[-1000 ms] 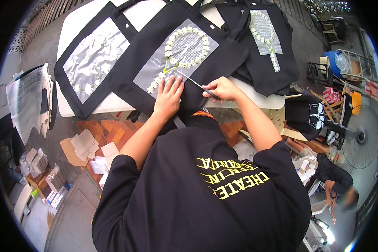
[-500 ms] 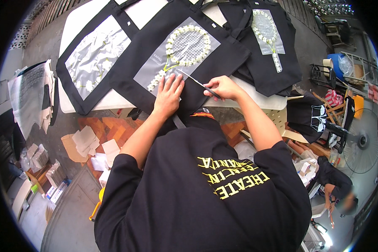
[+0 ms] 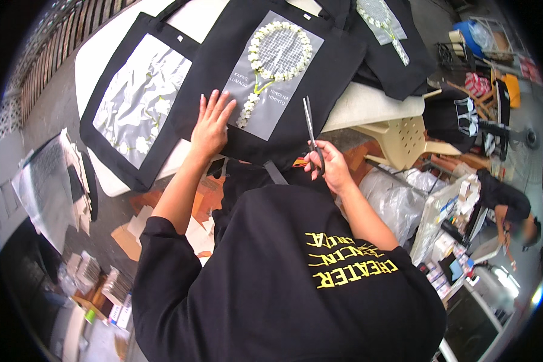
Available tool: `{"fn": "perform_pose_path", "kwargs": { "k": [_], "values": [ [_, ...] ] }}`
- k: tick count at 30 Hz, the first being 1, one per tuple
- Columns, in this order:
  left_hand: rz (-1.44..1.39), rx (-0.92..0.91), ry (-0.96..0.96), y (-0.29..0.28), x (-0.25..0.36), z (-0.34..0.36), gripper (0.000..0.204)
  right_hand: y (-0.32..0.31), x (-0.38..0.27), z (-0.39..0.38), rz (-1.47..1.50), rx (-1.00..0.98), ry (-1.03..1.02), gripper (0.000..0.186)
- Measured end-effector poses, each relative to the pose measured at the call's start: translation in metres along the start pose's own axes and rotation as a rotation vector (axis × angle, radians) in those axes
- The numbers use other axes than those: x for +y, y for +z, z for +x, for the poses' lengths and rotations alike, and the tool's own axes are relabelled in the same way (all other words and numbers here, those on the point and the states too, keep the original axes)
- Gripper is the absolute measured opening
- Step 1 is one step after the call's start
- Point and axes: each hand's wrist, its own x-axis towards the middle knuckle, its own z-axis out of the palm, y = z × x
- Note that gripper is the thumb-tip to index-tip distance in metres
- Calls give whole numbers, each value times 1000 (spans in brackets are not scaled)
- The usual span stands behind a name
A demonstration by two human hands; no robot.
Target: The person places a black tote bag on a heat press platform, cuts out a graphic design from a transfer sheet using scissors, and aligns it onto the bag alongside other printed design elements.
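A black tote bag (image 3: pixel 338 60) lies flat on the table, bearing a grey rectangular print (image 3: pixel 277 114) of a racket shape made of white flowers. Fingers stretched out, my left hand (image 3: pixel 212 127) rests on the bag to the left of this print. My right hand (image 3: pixel 329 166) grips a pair of scissors (image 3: pixel 309 120) by the dark handles, near the bag's close edge. Their slim metal blades point away from me and look nearly closed. To the left lies another black tote bag (image 3: pixel 96 130) with a wrinkled, shiny grey flower print (image 3: pixel 142 102).
A third black bag (image 3: pixel 398 78) lies at the right end of the white table (image 3: pixel 368 108). A cream plastic chair (image 3: pixel 398 142) stands close on the right. Farther right are clear plastic wrapping (image 3: pixel 389 199) and another person (image 3: pixel 507 199). Cardboard pieces (image 3: pixel 127 241) lie on the floor at left.
My left hand has slid left, off the print's lower part. My right hand has drawn the scissors back from the print, and the blades have swung to point away from me. The view has shifted.
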Motion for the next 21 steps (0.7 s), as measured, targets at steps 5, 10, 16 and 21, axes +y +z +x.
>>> {"fn": "perform_pose_path", "kwargs": {
  "k": [5, 10, 16, 21],
  "values": [
    [-103, -16, -10, 23, 21, 3, 68, 42, 46, -31, 26, 88, -9, 47],
    [-198, 16, -67, 52, 63, 20, 63, 59, 79, -46, 101, 127, 5, 49],
    [-220, -5, 47, 49, 73, 32, 49, 92, 109, -31, 218, 223, -70, 51],
    [-105, -162, 264, 39, 67, 32, 55, 106, 102, -5, 157, 311, -130, 52]
  ]
}}
